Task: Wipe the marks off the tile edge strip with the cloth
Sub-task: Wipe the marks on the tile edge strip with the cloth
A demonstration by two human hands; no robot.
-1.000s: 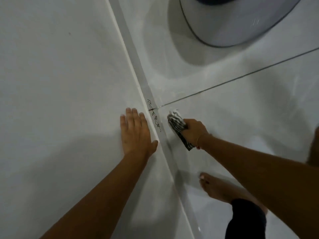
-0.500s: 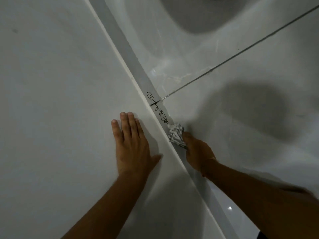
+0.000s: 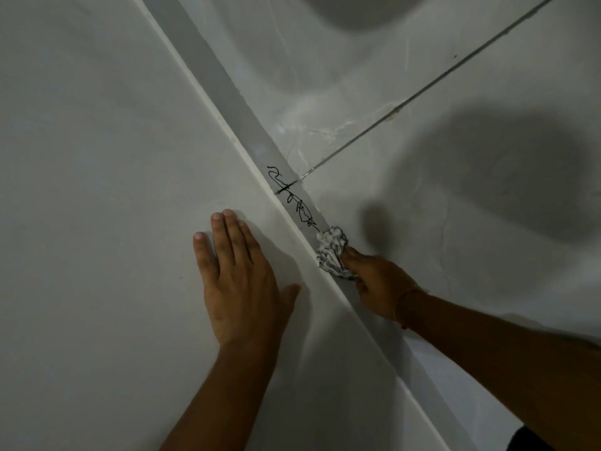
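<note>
Crumpled striped cloth is gripped in the closed right hand and pressed on the grey tile edge strip, just near of the black scribble marks. Left hand is laid flat, fingers spread, holding nothing, on the white tile left of the strip.

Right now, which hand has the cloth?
The right hand, gripping the crumpled cloth against the grey edge strip just below the marks. The left hand lies flat and empty.
</note>
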